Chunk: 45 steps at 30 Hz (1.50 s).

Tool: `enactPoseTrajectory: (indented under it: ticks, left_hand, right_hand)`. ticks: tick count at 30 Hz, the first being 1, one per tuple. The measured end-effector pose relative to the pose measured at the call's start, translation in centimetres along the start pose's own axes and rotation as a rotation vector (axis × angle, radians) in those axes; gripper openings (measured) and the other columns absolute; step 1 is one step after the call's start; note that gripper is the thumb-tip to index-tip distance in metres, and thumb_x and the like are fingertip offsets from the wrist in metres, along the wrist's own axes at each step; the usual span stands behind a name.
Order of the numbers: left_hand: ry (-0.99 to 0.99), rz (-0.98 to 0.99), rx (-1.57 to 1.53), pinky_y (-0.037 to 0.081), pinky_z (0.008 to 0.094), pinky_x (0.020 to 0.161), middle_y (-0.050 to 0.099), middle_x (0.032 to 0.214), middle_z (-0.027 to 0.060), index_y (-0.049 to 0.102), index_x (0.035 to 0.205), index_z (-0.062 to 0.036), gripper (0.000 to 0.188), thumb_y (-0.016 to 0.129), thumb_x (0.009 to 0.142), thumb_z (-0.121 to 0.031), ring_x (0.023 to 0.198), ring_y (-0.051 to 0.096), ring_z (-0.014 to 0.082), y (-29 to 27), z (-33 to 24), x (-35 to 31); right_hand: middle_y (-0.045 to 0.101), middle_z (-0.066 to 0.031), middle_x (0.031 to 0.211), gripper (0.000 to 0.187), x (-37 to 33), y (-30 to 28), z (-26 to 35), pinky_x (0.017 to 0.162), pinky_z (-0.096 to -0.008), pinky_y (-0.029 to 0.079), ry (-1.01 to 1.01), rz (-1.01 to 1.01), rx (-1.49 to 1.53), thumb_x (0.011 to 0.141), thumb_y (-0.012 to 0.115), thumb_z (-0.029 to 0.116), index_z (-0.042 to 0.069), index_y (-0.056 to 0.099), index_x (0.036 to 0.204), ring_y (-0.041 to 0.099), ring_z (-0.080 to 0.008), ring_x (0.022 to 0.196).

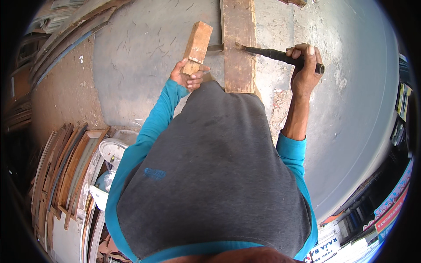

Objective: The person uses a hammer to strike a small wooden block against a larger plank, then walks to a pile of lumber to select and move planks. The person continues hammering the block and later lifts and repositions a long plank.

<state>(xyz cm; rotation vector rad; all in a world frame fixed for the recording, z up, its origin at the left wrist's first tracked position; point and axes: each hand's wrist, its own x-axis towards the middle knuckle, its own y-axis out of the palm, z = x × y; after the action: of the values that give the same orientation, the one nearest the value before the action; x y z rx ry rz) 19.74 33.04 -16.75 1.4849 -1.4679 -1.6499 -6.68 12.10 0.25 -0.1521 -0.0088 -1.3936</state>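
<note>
Clasps wooden block (199,42) in closed left hand (185,79), eleven o'clock. Grips dark-handled tool (275,54) in curled right hand (306,72), two o'clock, with tip over plank (239,70), one o'clock.

An upright fisheye view, worn on the head (the left lens of a side-by-side pair), looks steeply down past the chest. The charcoal sweatshirt (215,175) fills the near middle, its teal neckline (197,247) close to the lens along the lower edge; the left hand (186,79) and right hand (305,75) lie farther out, toward the top. Near the dark round rim, stacked boards (66,168) bend into curves.
</note>
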Motion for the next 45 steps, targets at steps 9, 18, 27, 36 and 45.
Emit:
enactPoseTrajectory:
  ticks: [9, 18, 27, 36, 45]
  left_hand:
    - [-0.121, 0.009, 0.186, 0.036, 0.0226, 0.040, 0.047, 0.067, 0.0000, 0.050, 0.123, 0.0088, 0.075, 0.054, 0.090, -0.058, 0.047, 0.039, 0.0059, -0.8, 0.6, 1.8]
    - [-0.104, -0.253, 0.130, 0.055, 0.0329, 0.071, 0.064, 0.101, 0.0140, 0.054, 0.127, -0.0032, 0.055, 0.053, 0.095, -0.048, 0.082, 0.061, 0.0202, -4.3, 2.3, 4.0]
    - [0.187, -0.364, 0.554, 0.053, 0.0305, 0.068, 0.068, 0.106, 0.0143, 0.051, 0.135, -0.0031, 0.080, 0.051, 0.091, -0.070, 0.084, 0.064, 0.0179, -4.2, 1.8, 4.5]
    - [0.205, -0.667, 0.975, 0.050, 0.0306, 0.056, 0.068, 0.087, 0.0105, 0.069, 0.111, -0.0024, 0.088, 0.048, 0.081, -0.083, 0.065, 0.061, 0.0165, -6.0, 3.0, 8.6]
    - [0.295, -0.636, 0.935, 0.049, 0.0339, 0.061, 0.067, 0.085, 0.0119, 0.068, 0.108, -0.0009, 0.087, 0.049, 0.082, -0.082, 0.067, 0.058, 0.0176, -7.3, 4.1, 9.9]
  right_hand:
    - [0.069, -0.0085, 0.079, 0.060, -7.3, -0.5, 4.5, 0.067, -0.0332, 0.053, 0.505, 0.497, -0.380, 0.086, 0.069, 0.059, 0.009, 0.068, 0.119, 0.067, -0.0169, 0.074]
    - [0.067, -0.0258, 0.111, 0.039, -12.5, -6.3, -1.1, 0.082, -0.0369, 0.063, 0.730, 0.594, 0.310, 0.090, 0.057, 0.008, 0.000, 0.058, 0.128, 0.069, -0.0330, 0.104]
    - [0.063, -0.0115, 0.084, 0.041, -15.3, -0.3, -2.2, 0.042, -0.0244, 0.047, 0.878, 0.348, -0.275, 0.100, 0.057, 0.029, 0.002, 0.041, 0.126, 0.059, -0.0130, 0.058]
    - [0.064, -0.0086, 0.076, 0.059, -15.5, 1.1, 1.0, 0.054, -0.0288, 0.051, 0.394, 0.416, -0.122, 0.094, 0.069, 0.028, -0.005, 0.045, 0.135, 0.064, -0.0156, 0.062]
    - [0.057, -0.0072, 0.061, 0.052, -14.8, 2.6, -4.9, 0.052, -0.0338, 0.045, 0.562, 0.579, -0.606, 0.097, 0.058, 0.052, 0.000, 0.058, 0.098, 0.055, -0.0150, 0.054]
